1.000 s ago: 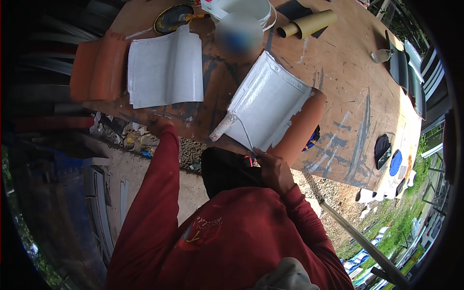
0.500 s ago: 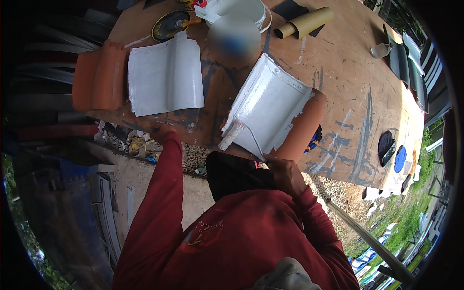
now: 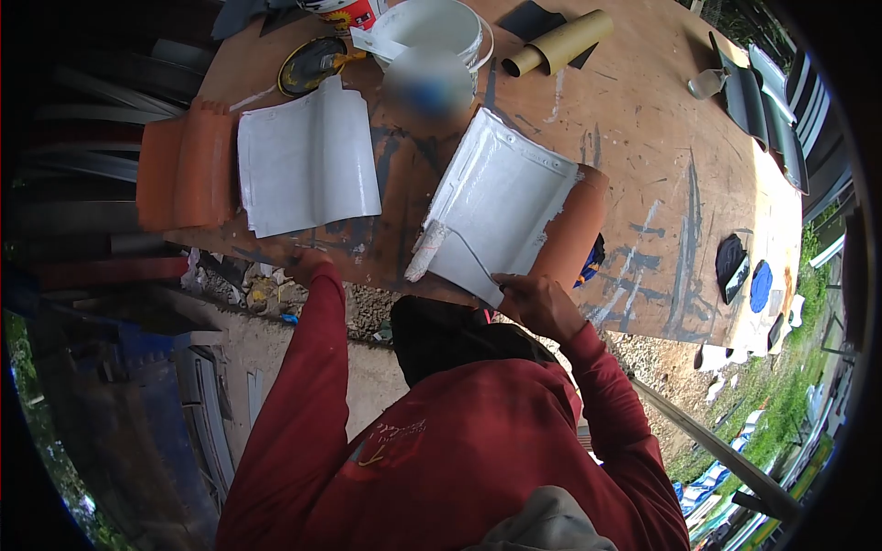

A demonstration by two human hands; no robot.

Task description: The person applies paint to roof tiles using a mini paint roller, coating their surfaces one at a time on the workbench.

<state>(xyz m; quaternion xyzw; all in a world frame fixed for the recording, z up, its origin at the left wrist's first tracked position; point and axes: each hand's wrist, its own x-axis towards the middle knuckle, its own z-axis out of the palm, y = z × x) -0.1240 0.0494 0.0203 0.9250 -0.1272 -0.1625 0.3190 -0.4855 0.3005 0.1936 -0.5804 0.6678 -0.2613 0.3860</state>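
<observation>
My right hand (image 3: pixel 540 305) is closed round the handle of a paint roller. The roller's white-coated sleeve (image 3: pixel 426 252) rests on the left lower edge of a roof tile (image 3: pixel 501 188). White paint covers most of this tile, while the curved right side is bare orange. At the table's near edge is my left hand (image 3: pixel 308 264), dim, its fingers not clear. Beyond it lies a second tile (image 3: pixel 308 165), painted white all over. An unpainted orange tile (image 3: pixel 184 170) lies left of that one.
A white bucket (image 3: pixel 467 57) stands at the back beside a red-labelled can (image 3: pixel 354 13). A brush (image 3: pixel 335 61) lies on a dark lid (image 3: pixel 296 72). Brown rolled sheet (image 3: pixel 560 44), a glass jar (image 3: pixel 706 84) and a blue oval piece (image 3: pixel 761 285) lie on the wooden table (image 3: pixel 643 138).
My right hand and the roller have shifted slightly, with the sleeve still at the tile's left lower edge. The view has tilted a little. My left hand stays by the table edge.
</observation>
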